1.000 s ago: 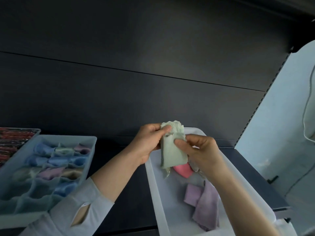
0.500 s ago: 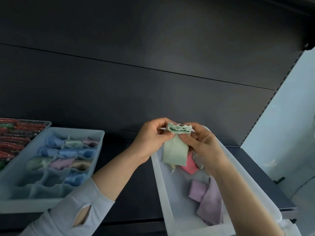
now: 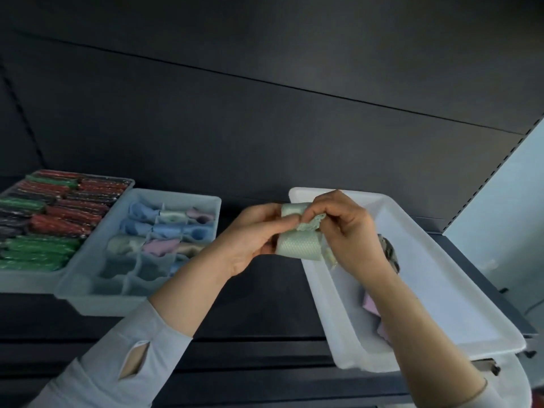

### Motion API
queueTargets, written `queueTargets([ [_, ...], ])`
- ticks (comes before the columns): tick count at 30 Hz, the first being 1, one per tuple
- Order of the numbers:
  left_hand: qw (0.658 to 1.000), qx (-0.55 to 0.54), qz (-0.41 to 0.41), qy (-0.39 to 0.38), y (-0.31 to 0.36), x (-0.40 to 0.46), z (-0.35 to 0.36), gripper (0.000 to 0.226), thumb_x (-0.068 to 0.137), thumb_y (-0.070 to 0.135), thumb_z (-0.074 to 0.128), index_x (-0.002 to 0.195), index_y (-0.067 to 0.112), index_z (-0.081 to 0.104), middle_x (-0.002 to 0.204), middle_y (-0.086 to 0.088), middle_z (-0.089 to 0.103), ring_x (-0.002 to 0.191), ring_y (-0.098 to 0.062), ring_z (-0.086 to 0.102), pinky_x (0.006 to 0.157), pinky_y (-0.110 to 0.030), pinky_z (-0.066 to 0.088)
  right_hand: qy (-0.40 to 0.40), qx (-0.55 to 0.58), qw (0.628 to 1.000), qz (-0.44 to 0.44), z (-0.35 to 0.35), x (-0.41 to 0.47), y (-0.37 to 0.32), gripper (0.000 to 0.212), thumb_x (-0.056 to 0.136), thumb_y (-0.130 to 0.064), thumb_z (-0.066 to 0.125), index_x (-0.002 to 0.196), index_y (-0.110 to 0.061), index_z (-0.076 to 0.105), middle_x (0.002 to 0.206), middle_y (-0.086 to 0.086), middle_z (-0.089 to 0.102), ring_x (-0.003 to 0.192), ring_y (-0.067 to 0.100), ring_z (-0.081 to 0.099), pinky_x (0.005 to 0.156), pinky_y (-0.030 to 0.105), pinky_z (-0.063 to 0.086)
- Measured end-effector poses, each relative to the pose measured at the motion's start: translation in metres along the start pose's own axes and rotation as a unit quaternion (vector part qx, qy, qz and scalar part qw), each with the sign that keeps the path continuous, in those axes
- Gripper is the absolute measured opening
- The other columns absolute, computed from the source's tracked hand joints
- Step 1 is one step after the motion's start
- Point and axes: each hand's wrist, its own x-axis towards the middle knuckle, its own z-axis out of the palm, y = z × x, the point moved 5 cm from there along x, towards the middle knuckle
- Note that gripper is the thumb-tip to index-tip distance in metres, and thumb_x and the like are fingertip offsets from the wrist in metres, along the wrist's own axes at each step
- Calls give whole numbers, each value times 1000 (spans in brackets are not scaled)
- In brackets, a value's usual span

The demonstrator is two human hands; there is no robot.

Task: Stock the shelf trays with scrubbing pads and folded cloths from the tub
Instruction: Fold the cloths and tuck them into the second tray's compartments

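- While both hands work above the white tub's (image 3: 441, 278) near-left corner, the left hand (image 3: 250, 242) grips the folded green cloth (image 3: 297, 245).
- Right hand (image 3: 347, 234) pinches its loose edge.
- Divided cloth tray (image 3: 206, 201) sits left.

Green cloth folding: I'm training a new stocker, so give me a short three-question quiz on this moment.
1. True or false: both hands, left hand and right hand, hold the green cloth.
2. The divided tray of folded cloths sits: A) left of the white tub, B) inside it, C) right of it.
3. What fills the tray at the far left?

Key: 1 true; 2 A; 3 red, green and dark scrubbing pads.
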Motion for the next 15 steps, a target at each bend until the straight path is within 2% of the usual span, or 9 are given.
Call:
queueTargets([
  [2, 1000, 1, 13, 20, -1, -12, -22, 26, 91, 15, 65, 117, 12, 65, 111, -8, 72, 105, -22, 68, 85, -35, 57, -20, -10, 1000, 0, 21, -3, -15, 43, 81, 8, 46, 87, -25, 72, 95, -2, 59, 90, 11, 58, 76, 18, 46],
  [4, 998, -5, 34, 44, -1, -25, -47, 22, 90, 8, 65, 112, 11, 65, 109, -10, 72, 100, -20, 69, 83, -34, 57, -55, 85, 993, 66, 43, -7, -31, 37, 87, -2, 46, 105, -25, 69, 103, 4, 61, 97, 12, 59, 83, 20, 49],
  [6, 995, 5, 74, 61, 1, -42, -73, 19, 90, 4, 65, 105, 15, 64, 98, -7, 71, 88, -14, 68, 74, -29, 58, -82, 230, 954, 175, 73, -13, -42, 27, 93, -24, 51, 118, -22, 61, 110, 11, 61, 98, 16, 62, 82, 27, 54],
  [8, 991, 40, 108, 73, 3, -60, -98, 19, 88, 2, 66, 96, 19, 65, 88, 1, 67, 78, -7, 64, 63, -23, 55, -100, 292, 917, 253, 105, -21, -49, 33, 91, -36, 61, 117, -16, 60, 110, 13, 65, 101, 22, 67, 78, 33, 57],
  [9, 988, 56, 116, 81, 3, -68, -111, 21, 87, 1, 67, 93, 20, 66, 87, 4, 67, 79, -7, 64, 65, -23, 55, -106, 307, 908, 265, 122, -23, -53, 33, 89, -32, 62, 116, -13, 61, 108, 12, 67, 101, 23, 68, 76, 34, 58],
  [12, 983, 80, 122, 109, 0, -93, -146, 24, 85, -4, 67, 87, 20, 67, 97, 1, 71, 90, -14, 66, 79, -30, 58, -74, 335, 903, 261, 165, -27, -66, 24, 90, -4, 61, 114, -7, 64, 105, 8, 70, 95, 21, 70, 74, 32, 58],
  [15, 987, 69, 79, 123, -6, -113, -175, 27, 86, -5, 63, 90, 20, 71, 99, 4, 72, 91, -22, 69, 83, -37, 58, -16, 352, 896, 269, 196, -29, -70, 25, 88, 9, 58, 103, -7, 70, 99, 8, 73, 88, 19, 71, 67, 25, 56],
])
